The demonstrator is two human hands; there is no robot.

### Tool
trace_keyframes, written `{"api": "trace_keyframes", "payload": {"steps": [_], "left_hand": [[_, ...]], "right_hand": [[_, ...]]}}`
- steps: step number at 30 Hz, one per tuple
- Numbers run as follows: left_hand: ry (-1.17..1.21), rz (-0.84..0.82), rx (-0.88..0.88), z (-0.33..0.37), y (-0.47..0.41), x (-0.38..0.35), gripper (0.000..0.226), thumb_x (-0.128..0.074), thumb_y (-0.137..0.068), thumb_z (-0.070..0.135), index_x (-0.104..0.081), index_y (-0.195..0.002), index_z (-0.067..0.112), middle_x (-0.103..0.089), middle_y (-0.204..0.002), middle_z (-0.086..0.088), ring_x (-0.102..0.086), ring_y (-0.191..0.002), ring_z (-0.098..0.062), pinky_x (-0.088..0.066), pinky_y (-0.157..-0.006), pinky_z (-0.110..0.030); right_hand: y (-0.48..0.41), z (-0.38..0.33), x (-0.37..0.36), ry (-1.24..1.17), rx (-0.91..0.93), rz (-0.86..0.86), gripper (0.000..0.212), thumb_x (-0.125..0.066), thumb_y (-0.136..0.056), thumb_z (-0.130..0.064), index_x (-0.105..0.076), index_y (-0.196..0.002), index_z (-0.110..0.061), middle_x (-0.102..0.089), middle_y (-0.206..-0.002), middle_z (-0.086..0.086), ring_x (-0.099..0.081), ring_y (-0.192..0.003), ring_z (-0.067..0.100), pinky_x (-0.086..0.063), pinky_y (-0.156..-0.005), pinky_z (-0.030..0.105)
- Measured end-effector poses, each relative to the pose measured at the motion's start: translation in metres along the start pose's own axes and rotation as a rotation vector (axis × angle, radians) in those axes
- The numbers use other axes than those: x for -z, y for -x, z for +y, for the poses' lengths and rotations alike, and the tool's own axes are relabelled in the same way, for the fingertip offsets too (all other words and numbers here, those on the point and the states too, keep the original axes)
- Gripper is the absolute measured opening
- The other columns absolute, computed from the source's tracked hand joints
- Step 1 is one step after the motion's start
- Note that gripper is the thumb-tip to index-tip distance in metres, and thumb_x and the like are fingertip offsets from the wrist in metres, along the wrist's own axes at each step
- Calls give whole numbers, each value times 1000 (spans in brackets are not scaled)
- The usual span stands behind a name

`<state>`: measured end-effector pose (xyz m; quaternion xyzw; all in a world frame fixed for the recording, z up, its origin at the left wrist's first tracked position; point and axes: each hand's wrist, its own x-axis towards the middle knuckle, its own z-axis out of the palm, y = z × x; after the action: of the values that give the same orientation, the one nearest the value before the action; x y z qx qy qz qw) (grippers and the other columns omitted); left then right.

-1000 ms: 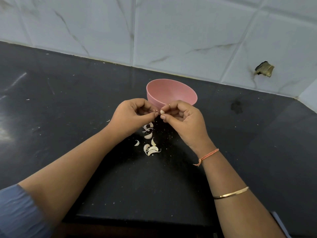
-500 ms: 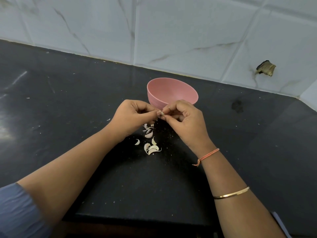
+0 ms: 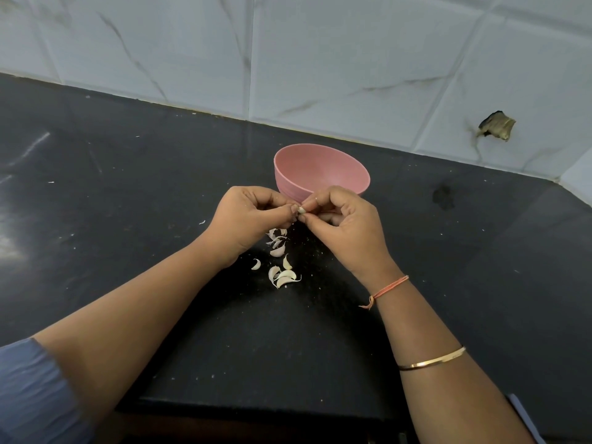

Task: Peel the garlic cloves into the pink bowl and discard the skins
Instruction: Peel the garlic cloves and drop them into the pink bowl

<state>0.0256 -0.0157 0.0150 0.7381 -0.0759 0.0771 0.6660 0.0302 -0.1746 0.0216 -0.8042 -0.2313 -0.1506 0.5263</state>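
Now the left hand [image 3: 253,216] and the right hand [image 3: 342,219] both pinch one small garlic clove [image 3: 301,210] over the middle of the desk [image 3: 128,187]. It is tiny and could slip out and fall among the garlic bits [image 3: 282,267] below, missing the pink bowl [image 3: 317,171] just behind, toward the back edge.

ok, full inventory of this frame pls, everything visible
counter: 1, black, fills the foreground
wall tiles: several, white marbled, behind counter
tile hole: 1, dark, right of wall
pink bowl: 1, pink, centre of counter
garlic clove: 1, white, in front of pink bowl
loose garlic pieces: roughly ten, white, on counter
thread band: 1, orange, right wrist
bangle: 1, gold, right forearm
sleeve: 1, blue, left arm
left hand: fingers pinch garlic clove
right hand: fingers pinch garlic clove
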Motion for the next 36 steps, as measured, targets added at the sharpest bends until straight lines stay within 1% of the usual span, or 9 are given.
{"api": "trace_keyframes", "payload": {"steps": [5, 10, 13, 16, 23, 29, 31, 34, 36], "left_hand": [[14, 0, 10, 1, -1, -1, 7, -69, -80, 4, -71, -75, 9, -70, -65, 2, -64, -62, -7, -55, -66, -18], [-25, 6, 5, 2, 0, 0, 3, -70, -79, 7, -71, -76, 9, -70, -74, -11, -64, -67, -16, -55, -73, -29], [-42, 9, 3, 2, 0, 0, 2, -71, -78, 9, -71, -76, 10, -71, -76, -14, -64, -69, -18, -56, -76, -32], [-48, 18, 3, 2, 0, 1, 3, -70, -79, 8, -71, -76, 10, -71, -77, -14, -65, -70, -19, -56, -77, -34], [-77, 10, 16, 1, 0, -1, 3, -71, -78, 9, -72, -77, 10, -70, -77, -19, -62, -66, -17, -54, -73, -30], [-103, 15, 20, 2, 0, -3, 4, -70, -79, 9, -72, -76, 11, -71, -76, -14, -62, -63, -11, -53, -67, -21], [-114, 23, 20, 1, 0, -2, 3, -71, -78, 10, -72, -76, 11, -71, -77, -15, -63, -66, -14, -54, -71, -26], [-112, 51, 31, 0, -2, 0, 5, -72, -78, 12, -73, -74, 15, -71, -77, -15, -66, -73, -24, -55, -79, -39], [-118, 60, 37, 0, -2, 1, 7, -72, -78, 13, -72, -72, 17, -72, -77, -14, -67, -74, -26, -55, -80, -41]], "right_hand": [[2, -4, 0, -40, -29, -35, 10, -68, -79, 1, -64, -86, -5, -66, -83, 0, -67, -75, 9, -57, -72, 24], [3, -7, 0, -33, -43, -36, 11, -67, -80, -1, -63, -85, -10, -64, -80, -6, -66, -73, 5, -57, -71, 22], [2, -6, 0, -18, -48, -35, 14, -67, -80, 0, -63, -84, -12, -64, -80, -7, -66, -73, 5, -56, -71, 21], [2, -6, 1, -26, -46, -53, 12, -69, -79, 0, -64, -86, -8, -65, -82, -5, -65, -74, 6, -55, -70, 19], [2, -5, -1, 58, -32, -23, 10, -69, -79, -3, -63, -83, -11, -64, -78, -3, -64, -69, 9, -55, -63, 17], [3, -5, -2, 81, 0, -7, 11, -69, -78, -1, -63, -80, -10, -63, -75, -3, -62, -65, 10, -56, -61, 21], [2, -6, -3, 69, 7, 12, 12, -68, -78, -1, -62, -79, -10, -62, -74, -4, -61, -64, 8, -55, -61, 21], [2, -7, -1, 9, 7, 51, 14, -66, -78, 2, -60, -79, -11, -60, -74, -6, -58, -64, 5, -53, -61, 19], [2, -7, -1, -8, 11, 31, 15, -65, -79, 2, -60, -81, -12, -61, -76, -5, -59, -67, 6, -53, -63, 19]]}}
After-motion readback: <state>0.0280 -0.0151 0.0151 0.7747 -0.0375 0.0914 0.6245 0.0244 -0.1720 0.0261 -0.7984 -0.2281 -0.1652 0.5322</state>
